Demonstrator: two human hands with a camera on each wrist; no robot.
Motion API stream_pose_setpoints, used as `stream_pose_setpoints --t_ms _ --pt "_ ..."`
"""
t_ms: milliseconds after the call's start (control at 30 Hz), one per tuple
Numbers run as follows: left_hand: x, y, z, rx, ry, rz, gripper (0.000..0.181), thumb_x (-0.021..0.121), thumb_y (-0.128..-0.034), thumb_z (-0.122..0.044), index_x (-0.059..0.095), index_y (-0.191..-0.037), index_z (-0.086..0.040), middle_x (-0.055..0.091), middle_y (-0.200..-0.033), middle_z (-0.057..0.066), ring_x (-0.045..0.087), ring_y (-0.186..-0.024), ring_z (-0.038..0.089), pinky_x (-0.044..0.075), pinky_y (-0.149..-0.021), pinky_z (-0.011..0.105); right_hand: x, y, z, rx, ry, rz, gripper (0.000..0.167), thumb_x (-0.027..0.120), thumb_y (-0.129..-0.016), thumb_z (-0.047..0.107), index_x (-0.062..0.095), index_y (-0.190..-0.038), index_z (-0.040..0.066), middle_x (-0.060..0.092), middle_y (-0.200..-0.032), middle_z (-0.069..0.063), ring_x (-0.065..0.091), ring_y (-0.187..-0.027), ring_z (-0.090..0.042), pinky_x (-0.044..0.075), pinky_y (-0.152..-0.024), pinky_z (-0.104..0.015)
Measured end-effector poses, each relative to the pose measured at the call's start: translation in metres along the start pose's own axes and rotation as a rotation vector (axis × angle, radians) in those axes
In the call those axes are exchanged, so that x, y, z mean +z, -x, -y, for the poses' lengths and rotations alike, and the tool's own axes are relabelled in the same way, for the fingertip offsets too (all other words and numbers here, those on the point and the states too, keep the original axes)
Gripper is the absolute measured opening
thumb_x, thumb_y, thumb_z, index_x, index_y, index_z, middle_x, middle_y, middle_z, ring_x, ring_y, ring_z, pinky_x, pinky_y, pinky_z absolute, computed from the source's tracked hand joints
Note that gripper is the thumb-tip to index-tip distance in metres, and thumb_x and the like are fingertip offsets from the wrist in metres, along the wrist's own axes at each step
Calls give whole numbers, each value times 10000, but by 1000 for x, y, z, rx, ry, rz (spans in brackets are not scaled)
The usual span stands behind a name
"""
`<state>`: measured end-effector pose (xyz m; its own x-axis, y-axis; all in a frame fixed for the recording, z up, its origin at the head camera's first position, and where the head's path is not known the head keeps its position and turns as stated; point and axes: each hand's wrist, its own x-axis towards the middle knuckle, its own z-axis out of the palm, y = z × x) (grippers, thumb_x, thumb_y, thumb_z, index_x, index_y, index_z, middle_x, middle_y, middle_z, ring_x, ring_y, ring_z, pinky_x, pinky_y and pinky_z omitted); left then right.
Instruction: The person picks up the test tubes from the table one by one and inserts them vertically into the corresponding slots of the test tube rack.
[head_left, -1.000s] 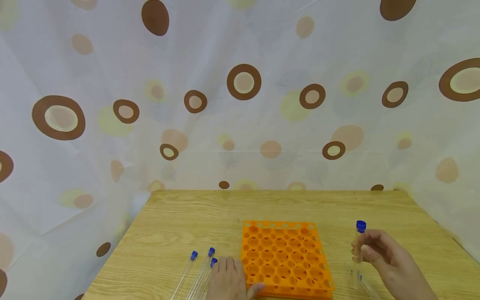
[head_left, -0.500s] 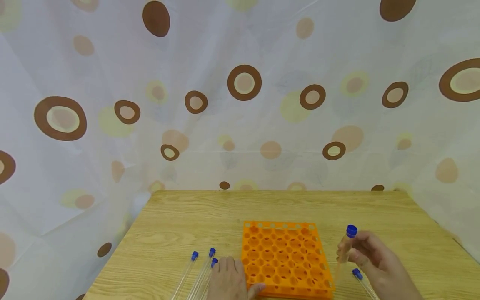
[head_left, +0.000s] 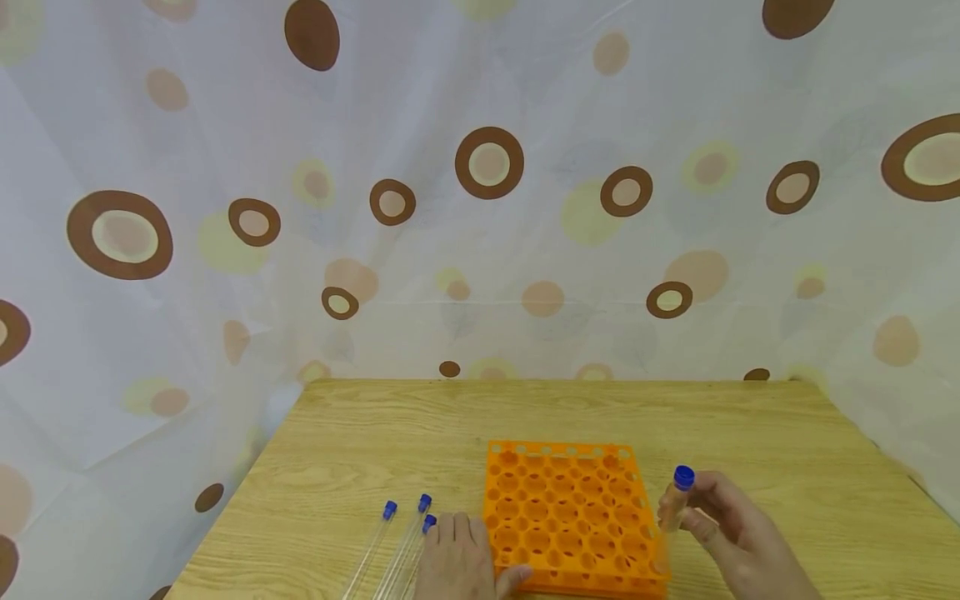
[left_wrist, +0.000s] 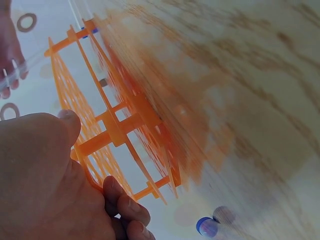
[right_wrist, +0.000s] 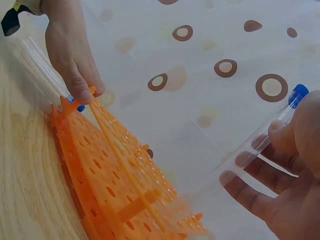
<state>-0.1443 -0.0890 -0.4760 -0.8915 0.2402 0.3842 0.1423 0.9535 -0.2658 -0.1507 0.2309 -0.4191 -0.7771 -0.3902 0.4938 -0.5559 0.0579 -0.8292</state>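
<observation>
A clear test tube with a blue cap (head_left: 683,477) hangs tilted from my right hand (head_left: 738,533). In the right wrist view the thumb and fingers pinch the tube (right_wrist: 270,129) below its cap. Its lower end is blurred and reaches over the right edge of the orange test tube rack (head_left: 581,577). My left hand (head_left: 457,558) grips the rack's near left corner. In the left wrist view that thumb (left_wrist: 71,125) lies on the top plate, and the fingers (left_wrist: 131,207) curl at the side.
Capped test tubes (head_left: 370,550) lie on the wooden table (head_left: 390,417) left of the rack, partly behind my left hand. A spotted white curtain (head_left: 540,250) hangs along the back and both sides.
My right hand has moved left toward the rack, and the tube in it has tilted and come lower. It now covers another capped tube lying on the table. My left hand stays put.
</observation>
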Motion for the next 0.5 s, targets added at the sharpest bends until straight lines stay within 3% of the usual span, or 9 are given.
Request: stream_pose_setpoints --t_ms 167,333,500 --pt "0 0 0 -2 8 6 836 173 -822 -886 417 -724 -93 364 -695 27 335 -669 194 305 -638 286 3 2 -5 14 58 -3 208 379 -1005 -129 452 -1168 -23 617 -1122 15 626 -1019 -67 540 -822 -198" --pt "-1 0 0 0 9 15 836 160 -826 -881 415 -729 -90 359 -699 30 327 -672 194 303 -642 286 6 5 -10 81 124 -20 184 425 -1010 -85 458 -1176 -14 611 -1126 59 617 -1051 0 557 -818 -200" --pt "-2 0 0 5 3 23 832 149 -829 -876 408 -739 -91 348 -705 29 320 -675 195 297 -643 288 8 8 -14 111 158 -19 180 436 -1016 -59 472 -1185 -6 605 -1091 32 617 -1032 -5 560 -800 -207"
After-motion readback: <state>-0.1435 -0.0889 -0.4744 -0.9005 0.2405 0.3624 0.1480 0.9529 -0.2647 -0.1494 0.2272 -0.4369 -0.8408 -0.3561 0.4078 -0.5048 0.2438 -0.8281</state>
